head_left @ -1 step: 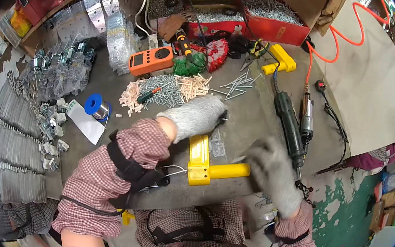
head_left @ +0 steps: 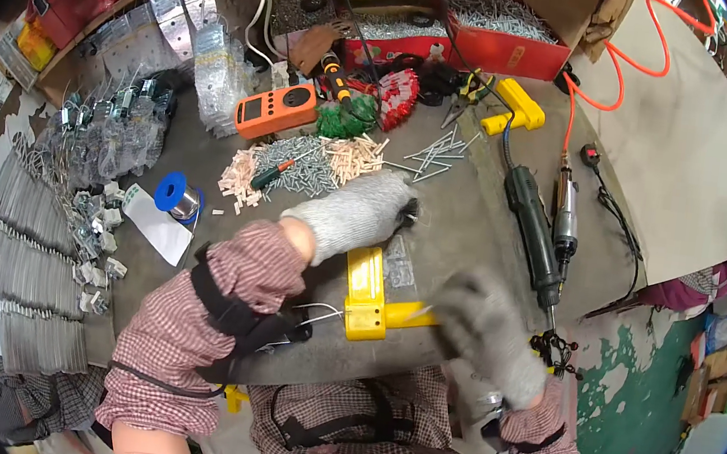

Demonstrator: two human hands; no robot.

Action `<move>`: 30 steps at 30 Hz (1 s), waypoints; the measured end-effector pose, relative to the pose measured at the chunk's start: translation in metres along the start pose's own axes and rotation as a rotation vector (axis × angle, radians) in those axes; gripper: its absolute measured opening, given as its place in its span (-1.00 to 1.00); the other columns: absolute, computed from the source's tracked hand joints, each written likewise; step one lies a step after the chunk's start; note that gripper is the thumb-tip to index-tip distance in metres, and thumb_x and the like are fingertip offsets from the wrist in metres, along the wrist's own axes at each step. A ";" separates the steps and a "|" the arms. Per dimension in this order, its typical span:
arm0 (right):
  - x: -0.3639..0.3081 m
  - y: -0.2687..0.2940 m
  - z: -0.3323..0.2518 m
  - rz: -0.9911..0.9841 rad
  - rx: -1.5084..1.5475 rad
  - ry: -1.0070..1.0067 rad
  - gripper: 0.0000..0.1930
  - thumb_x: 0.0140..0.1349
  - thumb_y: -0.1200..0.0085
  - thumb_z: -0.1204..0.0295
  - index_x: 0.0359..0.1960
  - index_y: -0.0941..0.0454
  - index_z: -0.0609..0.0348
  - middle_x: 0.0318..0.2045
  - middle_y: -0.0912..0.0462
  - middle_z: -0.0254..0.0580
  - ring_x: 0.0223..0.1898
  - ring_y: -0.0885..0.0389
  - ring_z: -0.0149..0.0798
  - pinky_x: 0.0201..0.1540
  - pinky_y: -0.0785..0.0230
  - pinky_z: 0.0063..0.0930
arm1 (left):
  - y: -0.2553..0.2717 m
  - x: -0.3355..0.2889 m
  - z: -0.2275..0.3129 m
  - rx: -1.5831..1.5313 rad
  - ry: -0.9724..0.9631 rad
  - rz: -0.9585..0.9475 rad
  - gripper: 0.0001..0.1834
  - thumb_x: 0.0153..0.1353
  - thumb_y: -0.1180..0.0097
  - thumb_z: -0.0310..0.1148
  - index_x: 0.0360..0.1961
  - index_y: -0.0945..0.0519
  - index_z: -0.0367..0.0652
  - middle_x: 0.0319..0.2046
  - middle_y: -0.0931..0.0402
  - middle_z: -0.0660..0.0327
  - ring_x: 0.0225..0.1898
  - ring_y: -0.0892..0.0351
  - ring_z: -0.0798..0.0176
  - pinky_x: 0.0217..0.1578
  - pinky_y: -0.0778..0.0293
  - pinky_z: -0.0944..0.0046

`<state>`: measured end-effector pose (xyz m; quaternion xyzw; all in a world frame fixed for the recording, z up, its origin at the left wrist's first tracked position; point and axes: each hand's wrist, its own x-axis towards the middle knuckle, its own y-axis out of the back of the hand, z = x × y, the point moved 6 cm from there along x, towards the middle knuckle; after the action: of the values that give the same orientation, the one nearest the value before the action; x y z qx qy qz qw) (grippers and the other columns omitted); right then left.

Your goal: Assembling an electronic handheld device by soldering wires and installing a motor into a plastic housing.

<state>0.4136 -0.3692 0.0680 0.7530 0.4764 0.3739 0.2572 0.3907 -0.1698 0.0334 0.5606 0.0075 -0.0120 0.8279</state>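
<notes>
My left hand [head_left: 361, 213], in a light grey knitted glove, rests on the bench just beyond a yellow plastic housing. Its dark-tipped fingers point right and are mostly hidden. The yellow housing [head_left: 364, 295] lies near the front edge, with a round handle to the right and thin pale wires at its left. Over the handle's right end is my right hand [head_left: 483, 323], gloved in grey and smeared by motion; whether it grips anything does not show. Beside the housing lies a small clear plastic bag [head_left: 398, 263].
Screws [head_left: 302, 170] and pale pegs lie in a pile with a screwdriver [head_left: 272, 175]. An orange meter [head_left: 276, 112] and solder spool [head_left: 178, 197] stand left. A power screwdriver [head_left: 530, 234] lies right, near another yellow housing [head_left: 514, 109]. Red screw boxes [head_left: 511, 56] line the back.
My right hand has shifted slightly left, covering more of the yellow handle's end. My left hand has barely moved, and the housing stays put.
</notes>
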 end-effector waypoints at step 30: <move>-0.023 -0.051 0.004 -0.315 0.175 0.123 -0.71 0.10 -0.26 0.42 -0.09 -0.64 0.02 -0.17 -0.51 -0.17 -0.06 -0.55 -0.04 -0.01 -0.36 -0.18 | -0.032 -0.038 0.047 -0.335 -0.046 -0.070 -0.80 0.12 -0.14 -0.33 -0.24 -0.57 -0.15 -0.23 -0.51 -0.08 -0.17 -0.49 -0.18 -0.15 -0.46 -0.06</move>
<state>0.3841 -0.3691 0.0202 0.6645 0.6337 0.3316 0.2165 0.3516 -0.2252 0.0226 0.4137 0.0098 -0.0522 0.9089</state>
